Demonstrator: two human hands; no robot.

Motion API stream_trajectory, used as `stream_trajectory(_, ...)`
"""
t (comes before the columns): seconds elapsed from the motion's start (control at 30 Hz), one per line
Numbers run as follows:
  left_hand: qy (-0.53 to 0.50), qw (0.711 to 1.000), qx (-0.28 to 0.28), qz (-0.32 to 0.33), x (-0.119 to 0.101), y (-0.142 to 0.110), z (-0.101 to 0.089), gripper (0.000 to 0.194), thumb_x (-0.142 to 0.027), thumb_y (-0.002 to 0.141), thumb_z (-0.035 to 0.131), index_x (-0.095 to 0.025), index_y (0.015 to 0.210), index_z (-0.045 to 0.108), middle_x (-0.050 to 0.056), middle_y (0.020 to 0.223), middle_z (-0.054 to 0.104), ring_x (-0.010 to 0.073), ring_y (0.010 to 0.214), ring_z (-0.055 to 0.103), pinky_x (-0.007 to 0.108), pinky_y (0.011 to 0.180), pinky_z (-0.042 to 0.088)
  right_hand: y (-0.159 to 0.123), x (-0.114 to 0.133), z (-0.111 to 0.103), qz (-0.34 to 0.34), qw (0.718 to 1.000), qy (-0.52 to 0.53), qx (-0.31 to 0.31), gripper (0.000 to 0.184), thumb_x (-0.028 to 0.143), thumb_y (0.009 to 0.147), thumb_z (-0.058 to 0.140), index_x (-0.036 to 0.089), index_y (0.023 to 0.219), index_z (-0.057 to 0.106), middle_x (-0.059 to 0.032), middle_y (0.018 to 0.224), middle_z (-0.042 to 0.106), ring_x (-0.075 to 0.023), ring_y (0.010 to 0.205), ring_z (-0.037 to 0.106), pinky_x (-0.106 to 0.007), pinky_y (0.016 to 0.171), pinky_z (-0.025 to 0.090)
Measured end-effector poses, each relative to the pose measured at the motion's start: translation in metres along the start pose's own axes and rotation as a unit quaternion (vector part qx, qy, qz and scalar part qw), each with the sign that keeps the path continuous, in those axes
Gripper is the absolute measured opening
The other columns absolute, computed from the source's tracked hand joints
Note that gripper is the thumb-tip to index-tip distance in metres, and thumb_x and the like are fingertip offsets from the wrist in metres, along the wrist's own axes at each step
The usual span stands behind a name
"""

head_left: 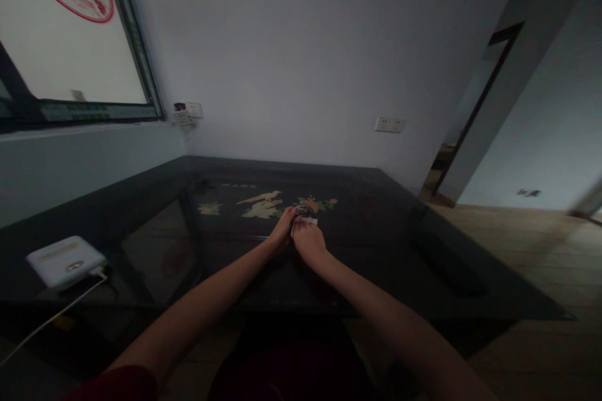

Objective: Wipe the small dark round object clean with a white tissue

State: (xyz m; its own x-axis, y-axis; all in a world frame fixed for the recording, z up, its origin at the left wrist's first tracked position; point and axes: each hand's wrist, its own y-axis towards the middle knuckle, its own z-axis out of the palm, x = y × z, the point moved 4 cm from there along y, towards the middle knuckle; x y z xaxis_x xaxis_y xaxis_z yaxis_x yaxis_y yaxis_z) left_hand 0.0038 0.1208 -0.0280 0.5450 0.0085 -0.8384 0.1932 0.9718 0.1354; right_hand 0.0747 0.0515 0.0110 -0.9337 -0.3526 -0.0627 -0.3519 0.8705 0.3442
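Note:
My two hands meet over the middle of the dark, glossy table (367,219). My left hand (283,229) is closed around the left side of a small, shiny, roundish object (305,208), whose kind is too small and dim to make out. Pressed close beside it, my right hand (309,242) has its fingers curled in on a thin white piece, like a tissue or cloth (311,221). That white piece lies against the near side of the shiny object. Most of both things is hidden by my fingers.
A white box-shaped device (66,260) with a white cable (51,319) sits at the table's left. A dark flat object (446,263) lies on the right. Behind the table is a wall with sockets (389,124); a window (70,31) is at upper left.

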Motion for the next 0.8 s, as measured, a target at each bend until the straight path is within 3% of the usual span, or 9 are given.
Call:
stream_trajectory(0.17, 0.021, 1.0, -0.007, 0.009, -0.002, 0.0, 0.002, 0.024, -0.035, 0.077, 0.067, -0.019, 0.092, 0.059, 0.001, 0.088, 0.065, 0.0163, 0.086, 0.06, 0.026, 0.08, 0.044, -0.001, 0.0, 0.005, 0.009, 1.0, -0.002, -0.009, 0.037, 0.004, 0.088, 0.036, -0.005, 0.119, 0.056, -0.0291, 0.119, 0.061, -0.0291, 0.112, 0.059, -0.039, 0.097, 0.042)
stream_trajectory(0.33, -0.023, 1.0, -0.004, -0.013, -0.003, -0.003, 0.003, 0.028, -0.036, 0.077, 0.067, -0.021, 0.097, 0.055, 0.001, 0.091, 0.065, 0.0163, 0.084, 0.062, 0.026, 0.074, 0.046, 0.002, -0.017, 0.004, 0.025, 0.977, 0.211, 0.001, 0.037, 0.002, 0.081, 0.04, 0.012, 0.109, 0.062, -0.0149, 0.108, 0.069, -0.0231, 0.098, 0.065, -0.032, 0.086, 0.046)
stream_trajectory(0.4, -0.025, 1.0, -0.005, -0.004, -0.004, -0.003, 0.003, 0.028, -0.036, 0.077, 0.067, -0.021, 0.098, 0.055, 0.0, 0.089, 0.064, 0.015, 0.082, 0.061, 0.025, 0.073, 0.046, 0.007, -0.023, 0.008, 0.038, 0.94, 0.34, -0.015, 0.038, 0.001, 0.075, 0.041, 0.013, 0.102, 0.065, -0.0112, 0.101, 0.071, -0.0221, 0.093, 0.065, -0.031, 0.084, 0.046)
stream_trajectory(0.53, -0.03, 0.999, -0.012, -0.002, -0.002, 0.0, 0.001, 0.024, -0.037, 0.08, 0.064, -0.02, 0.096, 0.057, -0.001, 0.083, 0.063, 0.0132, 0.075, 0.059, 0.024, 0.07, 0.046, 0.015, -0.032, 0.022, 0.093, 0.809, 0.577, -0.053, 0.042, 0.002, 0.068, 0.04, 0.013, 0.099, 0.065, -0.004, 0.09, 0.072, -0.0188, 0.084, 0.065, -0.029, 0.082, 0.049)
stream_trajectory(0.6, -0.038, 0.999, -0.009, -0.013, 0.0, 0.001, 0.0, 0.024, -0.039, 0.081, 0.062, -0.019, 0.094, 0.058, 0.0, 0.083, 0.063, 0.0141, 0.076, 0.059, 0.024, 0.069, 0.046, 0.016, -0.033, 0.024, 0.106, 0.782, 0.611, -0.067, 0.042, 0.002, 0.068, 0.041, 0.013, 0.101, 0.065, -0.0035, 0.09, 0.072, -0.0183, 0.083, 0.066, -0.03, 0.084, 0.049)
stream_trajectory(0.67, -0.039, 0.999, -0.014, -0.021, 0.002, 0.002, -0.001, 0.024, -0.039, 0.081, 0.062, -0.018, 0.092, 0.058, 0.001, 0.082, 0.064, 0.0152, 0.077, 0.06, 0.025, 0.07, 0.047, 0.014, -0.033, 0.021, 0.096, 0.816, 0.566, -0.061, 0.04, 0.002, 0.07, 0.042, 0.013, 0.1, 0.065, -0.005, 0.091, 0.072, -0.0191, 0.086, 0.066, -0.03, 0.085, 0.049)
stream_trajectory(0.8, -0.05, 0.999, -0.014, -0.015, 0.001, 0.0, -0.003, 0.025, -0.04, 0.079, 0.065, -0.019, 0.091, 0.058, 0.001, 0.085, 0.065, 0.0161, 0.083, 0.061, 0.027, 0.076, 0.048, 0.007, -0.025, 0.006, 0.034, 0.947, 0.32, -0.009, 0.032, 0.003, 0.08, 0.042, 0.013, 0.101, 0.065, -0.0129, 0.1, 0.071, -0.0223, 0.093, 0.066, -0.031, 0.084, 0.047)
